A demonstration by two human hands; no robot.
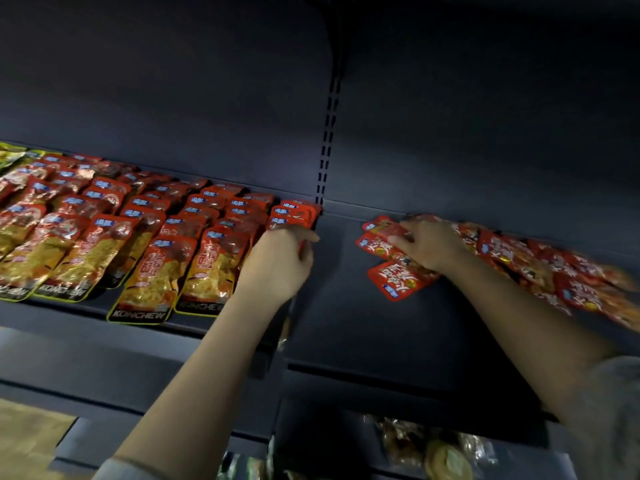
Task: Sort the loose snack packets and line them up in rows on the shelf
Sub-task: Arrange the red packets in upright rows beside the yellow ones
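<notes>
Clearly the job is partway through, and the fingers tell where it stands: those of the left hand are curled round a few small red packets at the right end of the left shelf section, the thumb stretched along their edge, as if squaring a short new column against the slotted upright. The fingers of the right hand lie spread and fairly flat on the near end of a loose heap of red packets in the right section, pressing or raking rather than plainly pinching; whether a packet is caught under the palm I cannot tell. Just beside that hand a few strays have come away from the heap, one lying alone nearest the shelf front. Outward from the left hand, the done part shows: orange-and-red KONCHEW packets overlap in neat rows running from the back panel to the shelf edge, with yellow-green ones at the far left. What is left, I judge, is the bulk of the right-hand heap, which sprawls unsorted and blurred toward the frame's edge, with bare shelf between the two hands to be filled. A lower shelf holds other clear-wrapped snacks, too dim to identify.
</notes>
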